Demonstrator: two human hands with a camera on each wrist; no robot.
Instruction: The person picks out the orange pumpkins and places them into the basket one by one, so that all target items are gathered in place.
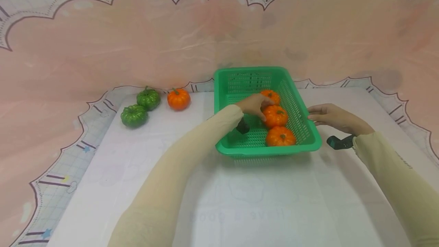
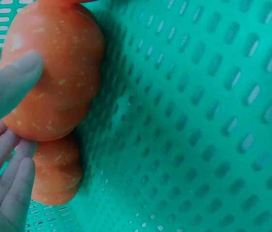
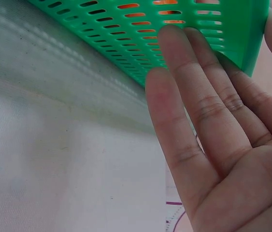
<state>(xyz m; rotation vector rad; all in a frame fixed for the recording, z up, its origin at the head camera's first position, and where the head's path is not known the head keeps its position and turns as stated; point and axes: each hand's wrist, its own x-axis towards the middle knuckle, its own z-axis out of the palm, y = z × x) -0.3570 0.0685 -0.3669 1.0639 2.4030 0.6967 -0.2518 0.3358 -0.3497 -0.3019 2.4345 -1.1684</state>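
Note:
My left hand (image 1: 255, 105) is inside a green plastic basket (image 1: 269, 150), over a row of orange pumpkins. Its thumb lies against the side of the middle pumpkin (image 1: 275, 116), while its loosely straight fingers reach toward the back pumpkin (image 1: 271, 96). The left wrist view shows the thumb over a large orange pumpkin (image 2: 58, 77) and the fingers (image 2: 17, 193) beside a second one (image 2: 56, 171). A front pumpkin (image 1: 280, 136) sits near the basket's near wall. My right hand (image 1: 334, 118) is at the basket's right side, its extended fingers (image 3: 201, 92) right at the slotted wall (image 3: 126, 36).
Left of the basket, an orange pumpkin (image 1: 178, 99) and two green pumpkins (image 1: 148, 98) (image 1: 134, 116) stand on the white tabletop (image 1: 240, 201). A patterned pink cloth (image 1: 154, 41) hangs behind the table.

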